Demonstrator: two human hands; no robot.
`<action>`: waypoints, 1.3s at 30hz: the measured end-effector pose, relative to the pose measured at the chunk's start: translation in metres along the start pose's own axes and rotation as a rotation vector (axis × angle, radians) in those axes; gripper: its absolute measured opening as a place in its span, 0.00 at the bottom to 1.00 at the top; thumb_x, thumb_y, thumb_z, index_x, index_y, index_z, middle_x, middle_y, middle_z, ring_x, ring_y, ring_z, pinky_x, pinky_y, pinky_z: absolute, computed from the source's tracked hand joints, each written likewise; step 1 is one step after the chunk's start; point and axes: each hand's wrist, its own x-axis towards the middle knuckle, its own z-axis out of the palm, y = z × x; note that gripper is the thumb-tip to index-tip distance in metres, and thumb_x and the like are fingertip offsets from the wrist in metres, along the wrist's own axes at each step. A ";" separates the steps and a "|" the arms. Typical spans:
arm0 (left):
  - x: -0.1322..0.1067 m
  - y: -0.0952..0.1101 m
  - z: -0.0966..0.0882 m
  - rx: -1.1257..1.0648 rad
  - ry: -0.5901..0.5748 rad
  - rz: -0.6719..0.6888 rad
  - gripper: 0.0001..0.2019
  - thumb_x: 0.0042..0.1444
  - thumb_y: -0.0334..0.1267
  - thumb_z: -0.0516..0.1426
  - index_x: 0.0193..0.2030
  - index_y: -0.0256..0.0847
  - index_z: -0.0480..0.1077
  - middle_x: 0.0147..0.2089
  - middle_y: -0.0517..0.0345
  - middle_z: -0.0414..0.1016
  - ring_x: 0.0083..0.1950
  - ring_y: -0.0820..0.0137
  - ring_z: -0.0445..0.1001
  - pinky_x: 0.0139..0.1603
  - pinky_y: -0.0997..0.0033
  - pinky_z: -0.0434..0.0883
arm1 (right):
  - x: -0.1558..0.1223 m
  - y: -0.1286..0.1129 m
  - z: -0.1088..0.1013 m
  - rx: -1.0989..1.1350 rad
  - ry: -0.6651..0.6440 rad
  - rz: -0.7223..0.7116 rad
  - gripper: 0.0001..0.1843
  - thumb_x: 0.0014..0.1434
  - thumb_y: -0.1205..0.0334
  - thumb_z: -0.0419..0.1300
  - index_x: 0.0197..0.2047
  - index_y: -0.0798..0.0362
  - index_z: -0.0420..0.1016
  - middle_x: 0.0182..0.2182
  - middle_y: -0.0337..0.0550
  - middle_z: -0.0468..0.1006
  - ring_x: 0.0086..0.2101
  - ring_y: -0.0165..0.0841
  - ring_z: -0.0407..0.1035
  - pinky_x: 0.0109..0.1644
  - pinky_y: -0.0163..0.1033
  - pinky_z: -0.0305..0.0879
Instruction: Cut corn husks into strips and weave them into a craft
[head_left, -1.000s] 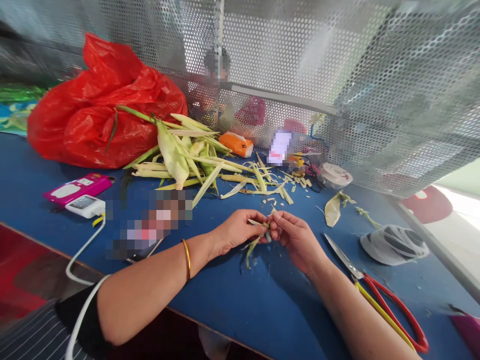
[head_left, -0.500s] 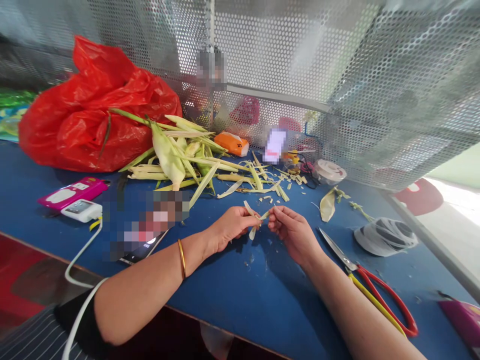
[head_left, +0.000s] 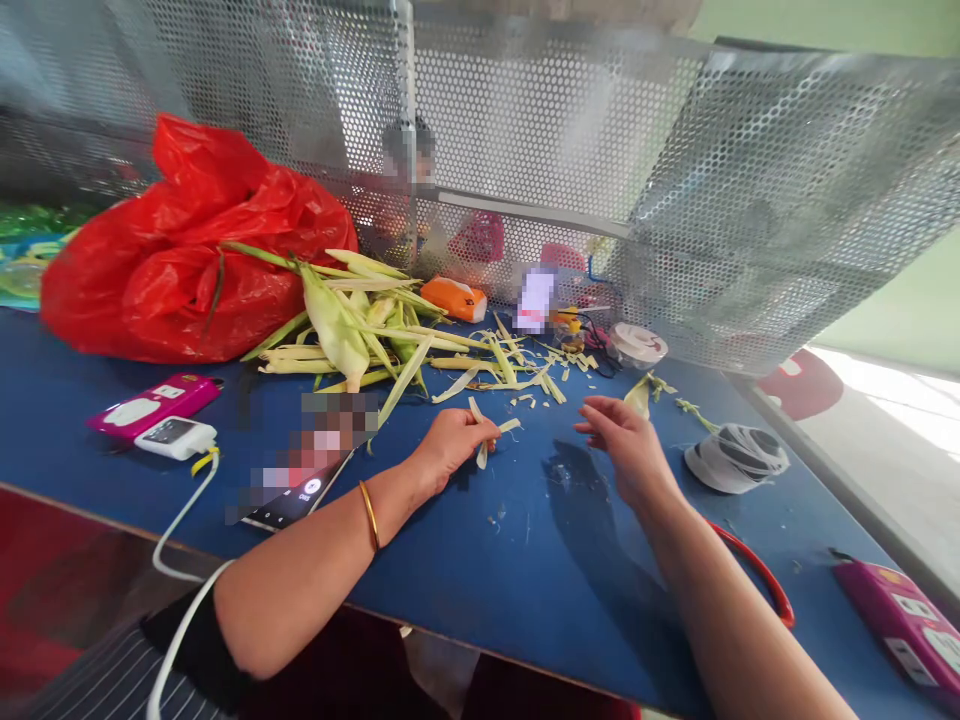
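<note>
My left hand [head_left: 454,447] is closed, pinching folded pale strips of corn husk [head_left: 510,426] just above the blue table [head_left: 480,560]. Ends of the strips stick out past the thumb and fingers. To the right, my right hand [head_left: 619,437] is raised over the table, apart from the strips. Its fingers are stretched out and I see nothing between them. Beneath my right forearm lie scissors, mostly hidden, with the red handle [head_left: 761,575] showing. Beyond the hands is a heap of green and pale corn husks [head_left: 334,325], with small cut bits [head_left: 555,385] scattered beside it.
A red plastic bag [head_left: 187,270] fills the back left. A phone [head_left: 300,500], a pink power bank [head_left: 157,405] and a white cabled device [head_left: 176,437] lie left. At right are a wrapped roll [head_left: 735,460], a tape roll [head_left: 637,343] and another pink power bank [head_left: 900,625]. Perforated metal panels [head_left: 540,120] stand behind.
My right hand has moved away to the right from the husk strips and its fingers have opened. My left hand still holds them. My right arm now covers most of the scissors; the view has shifted.
</note>
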 end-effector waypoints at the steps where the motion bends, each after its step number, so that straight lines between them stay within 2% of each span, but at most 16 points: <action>1: 0.000 0.001 -0.001 0.001 0.000 0.002 0.06 0.46 0.36 0.60 0.23 0.37 0.71 0.21 0.60 0.70 0.18 0.80 0.54 0.20 0.76 0.52 | -0.005 -0.006 -0.013 -0.282 0.011 -0.151 0.17 0.47 0.51 0.67 0.38 0.50 0.75 0.32 0.42 0.77 0.31 0.37 0.72 0.33 0.40 0.63; 3: -0.001 0.001 -0.002 -0.002 0.003 0.005 0.06 0.45 0.35 0.60 0.22 0.37 0.70 0.21 0.60 0.69 0.18 0.81 0.53 0.20 0.76 0.51 | -0.023 -0.011 -0.046 -0.878 -0.014 -0.343 0.14 0.54 0.50 0.60 0.41 0.48 0.75 0.34 0.44 0.79 0.35 0.41 0.73 0.36 0.43 0.62; 4: -0.001 0.001 -0.003 -0.006 0.002 0.003 0.06 0.45 0.35 0.60 0.22 0.37 0.70 0.21 0.60 0.69 0.18 0.81 0.53 0.20 0.76 0.50 | -0.034 -0.010 -0.063 -1.113 -0.012 -0.356 0.13 0.56 0.50 0.58 0.40 0.48 0.75 0.34 0.46 0.79 0.34 0.42 0.73 0.36 0.43 0.62; 6: 0.001 0.000 -0.003 -0.015 0.011 -0.007 0.06 0.46 0.35 0.59 0.22 0.37 0.70 0.20 0.60 0.69 0.18 0.81 0.53 0.19 0.76 0.49 | -0.057 0.002 -0.099 -1.451 -0.010 -0.247 0.13 0.56 0.50 0.54 0.35 0.49 0.74 0.33 0.49 0.79 0.32 0.45 0.74 0.32 0.44 0.61; 8: 0.002 -0.001 -0.003 -0.024 0.029 -0.017 0.06 0.47 0.35 0.59 0.22 0.37 0.70 0.20 0.60 0.68 0.18 0.81 0.53 0.19 0.76 0.49 | -0.074 0.021 -0.128 -1.569 -0.044 -0.127 0.16 0.57 0.49 0.51 0.35 0.49 0.74 0.31 0.50 0.78 0.30 0.47 0.75 0.31 0.45 0.63; 9: 0.003 -0.002 -0.003 -0.029 0.032 -0.018 0.06 0.47 0.35 0.59 0.22 0.37 0.70 0.20 0.60 0.68 0.18 0.81 0.53 0.19 0.77 0.49 | -0.080 0.030 -0.139 -1.551 -0.043 -0.129 0.18 0.58 0.50 0.49 0.41 0.50 0.75 0.33 0.51 0.79 0.32 0.47 0.76 0.33 0.46 0.65; 11: 0.003 -0.003 -0.003 -0.044 0.029 -0.018 0.06 0.47 0.36 0.60 0.23 0.37 0.70 0.20 0.61 0.69 0.18 0.81 0.53 0.19 0.77 0.49 | -0.084 0.044 -0.152 -1.496 -0.035 -0.145 0.23 0.55 0.57 0.49 0.52 0.51 0.73 0.38 0.52 0.80 0.37 0.46 0.77 0.39 0.46 0.68; 13: 0.002 -0.002 -0.003 -0.063 0.002 -0.025 0.08 0.47 0.39 0.62 0.25 0.37 0.70 0.23 0.59 0.71 0.18 0.82 0.54 0.18 0.77 0.46 | -0.082 0.048 -0.157 -1.469 -0.018 -0.120 0.28 0.51 0.61 0.51 0.56 0.50 0.71 0.40 0.51 0.80 0.37 0.46 0.77 0.37 0.44 0.69; 17: -0.003 0.002 -0.007 -0.102 -0.053 -0.056 0.12 0.48 0.45 0.63 0.29 0.37 0.71 0.30 0.57 0.75 0.18 0.82 0.58 0.18 0.78 0.45 | -0.076 0.045 -0.152 -1.324 0.018 -0.068 0.31 0.45 0.63 0.54 0.55 0.49 0.70 0.33 0.45 0.80 0.30 0.44 0.75 0.33 0.43 0.66; 21: -0.004 0.004 -0.010 -0.124 -0.078 -0.060 0.11 0.48 0.43 0.61 0.29 0.36 0.72 0.31 0.56 0.76 0.19 0.82 0.60 0.18 0.77 0.47 | -0.085 0.046 -0.130 -0.846 0.057 -0.108 0.29 0.50 0.55 0.58 0.57 0.47 0.66 0.24 0.36 0.71 0.24 0.37 0.67 0.31 0.40 0.62; 22: -0.003 0.005 -0.010 -0.123 -0.077 -0.063 0.10 0.48 0.42 0.60 0.28 0.35 0.72 0.31 0.56 0.76 0.19 0.81 0.60 0.18 0.77 0.46 | -0.088 0.046 -0.121 -0.657 0.009 -0.101 0.32 0.51 0.52 0.60 0.59 0.47 0.65 0.25 0.36 0.70 0.24 0.35 0.65 0.29 0.39 0.61; 24: -0.002 0.004 -0.009 -0.123 -0.070 -0.060 0.09 0.47 0.40 0.59 0.27 0.35 0.72 0.30 0.56 0.76 0.19 0.81 0.60 0.18 0.77 0.46 | -0.091 0.044 -0.099 -0.371 -0.116 0.049 0.35 0.50 0.45 0.63 0.60 0.44 0.64 0.25 0.33 0.66 0.20 0.29 0.57 0.23 0.34 0.53; 27: 0.000 0.002 -0.008 -0.129 -0.049 -0.048 0.09 0.45 0.40 0.59 0.26 0.35 0.72 0.29 0.57 0.75 0.19 0.81 0.59 0.19 0.77 0.46 | -0.089 0.032 -0.064 -0.157 -0.346 0.266 0.38 0.45 0.42 0.69 0.57 0.44 0.67 0.27 0.33 0.65 0.19 0.23 0.51 0.20 0.31 0.46; 30: 0.000 0.002 -0.008 -0.154 -0.020 -0.053 0.08 0.43 0.40 0.59 0.24 0.35 0.71 0.24 0.59 0.71 0.18 0.81 0.57 0.19 0.76 0.45 | -0.080 0.015 -0.038 -0.151 -0.518 0.341 0.37 0.46 0.40 0.69 0.56 0.45 0.67 0.28 0.33 0.62 0.21 0.23 0.50 0.21 0.29 0.46; 34: 0.002 0.004 -0.009 -0.196 0.042 -0.044 0.08 0.42 0.39 0.58 0.23 0.35 0.70 0.23 0.60 0.70 0.18 0.81 0.57 0.19 0.75 0.44 | -0.072 -0.002 -0.022 -0.251 -0.675 0.203 0.42 0.43 0.37 0.70 0.56 0.47 0.66 0.30 0.35 0.62 0.26 0.26 0.52 0.24 0.29 0.50; 39: 0.003 0.004 -0.008 -0.210 0.103 -0.046 0.07 0.44 0.39 0.58 0.25 0.36 0.70 0.24 0.59 0.72 0.18 0.81 0.58 0.19 0.75 0.46 | -0.068 0.002 -0.018 -0.445 -0.670 0.165 0.41 0.49 0.31 0.62 0.58 0.50 0.65 0.26 0.32 0.55 0.24 0.26 0.48 0.22 0.31 0.48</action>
